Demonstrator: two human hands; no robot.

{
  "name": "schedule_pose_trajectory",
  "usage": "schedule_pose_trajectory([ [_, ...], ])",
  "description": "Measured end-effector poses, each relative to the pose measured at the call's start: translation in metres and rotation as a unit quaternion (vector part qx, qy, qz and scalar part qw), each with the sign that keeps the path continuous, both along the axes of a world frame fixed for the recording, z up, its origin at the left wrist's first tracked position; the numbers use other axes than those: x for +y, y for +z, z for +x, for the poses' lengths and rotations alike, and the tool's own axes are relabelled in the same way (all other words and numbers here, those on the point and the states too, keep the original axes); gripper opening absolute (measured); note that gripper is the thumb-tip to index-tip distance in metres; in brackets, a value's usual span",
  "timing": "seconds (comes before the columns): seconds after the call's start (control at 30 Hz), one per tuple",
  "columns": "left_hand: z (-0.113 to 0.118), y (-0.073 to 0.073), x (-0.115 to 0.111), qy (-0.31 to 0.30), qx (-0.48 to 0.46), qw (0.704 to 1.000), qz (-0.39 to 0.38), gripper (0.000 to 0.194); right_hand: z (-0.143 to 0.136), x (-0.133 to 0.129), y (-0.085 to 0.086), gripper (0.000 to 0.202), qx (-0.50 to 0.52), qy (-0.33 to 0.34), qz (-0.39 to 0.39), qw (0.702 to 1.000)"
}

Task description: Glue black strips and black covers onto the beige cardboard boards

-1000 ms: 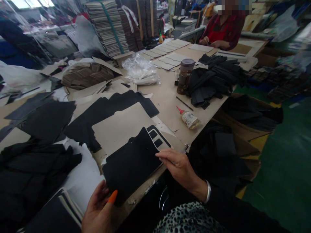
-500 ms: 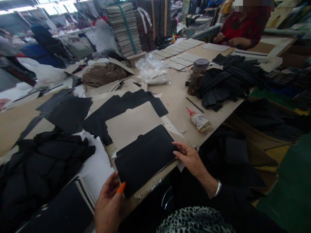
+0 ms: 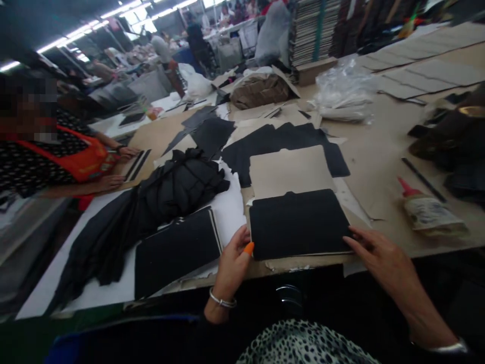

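A black flat panel [image 3: 299,222] with rounded corners and a small notch at its far edge lies at the table's front, a beige layer showing along its near edge. My left hand [image 3: 235,260], an orange cover on its thumb, grips the panel's left edge. At the right edge, my right hand [image 3: 382,263] pinches the near corner between thumb and fingers. Just beyond the panel lies a beige board [image 3: 290,169] with a similar notch. Behind that, several black sheets [image 3: 265,144] are fanned out. To the left sits a stack of black panels [image 3: 176,253] with pale edges.
A heap of black strips [image 3: 170,187] covers the left side. A glue bottle [image 3: 430,210] with a red tip lies at the right, near a dark thin stick [image 3: 422,179]. Clear plastic bag [image 3: 343,88] stands farther back. A co-worker in an orange apron [image 3: 81,151] works at left.
My view has swung left, bringing the co-worker in the orange apron into sight. Both hands stay at the black panel's edges. The person in red is out of view.
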State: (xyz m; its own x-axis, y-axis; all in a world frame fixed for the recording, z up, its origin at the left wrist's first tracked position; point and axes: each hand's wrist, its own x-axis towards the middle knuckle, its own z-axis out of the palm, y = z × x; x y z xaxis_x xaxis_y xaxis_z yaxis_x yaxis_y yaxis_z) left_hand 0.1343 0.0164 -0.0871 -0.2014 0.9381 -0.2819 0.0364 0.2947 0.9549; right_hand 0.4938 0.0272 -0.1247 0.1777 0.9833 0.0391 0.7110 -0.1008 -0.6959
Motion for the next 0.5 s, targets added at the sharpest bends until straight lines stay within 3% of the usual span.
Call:
schedule_pose_trajectory([
  [0.2, 0.004, 0.007, -0.004, 0.05, -0.09, 0.995, -0.009, 0.048, 0.01, 0.011, 0.006, 0.063, 0.058, -0.05, -0.131, 0.988],
  [0.33, 0.001, 0.005, -0.004, 0.091, -0.143, 0.985, -0.016, 0.047, 0.006, 0.015, 0.012, 0.062, 0.105, -0.07, -0.131, 0.983],
  [0.5, 0.003, 0.001, -0.002, 0.106, -0.152, 0.983, 0.003, 0.045, 0.003, 0.013, 0.013, 0.058, 0.09, -0.055, -0.093, 0.99],
])
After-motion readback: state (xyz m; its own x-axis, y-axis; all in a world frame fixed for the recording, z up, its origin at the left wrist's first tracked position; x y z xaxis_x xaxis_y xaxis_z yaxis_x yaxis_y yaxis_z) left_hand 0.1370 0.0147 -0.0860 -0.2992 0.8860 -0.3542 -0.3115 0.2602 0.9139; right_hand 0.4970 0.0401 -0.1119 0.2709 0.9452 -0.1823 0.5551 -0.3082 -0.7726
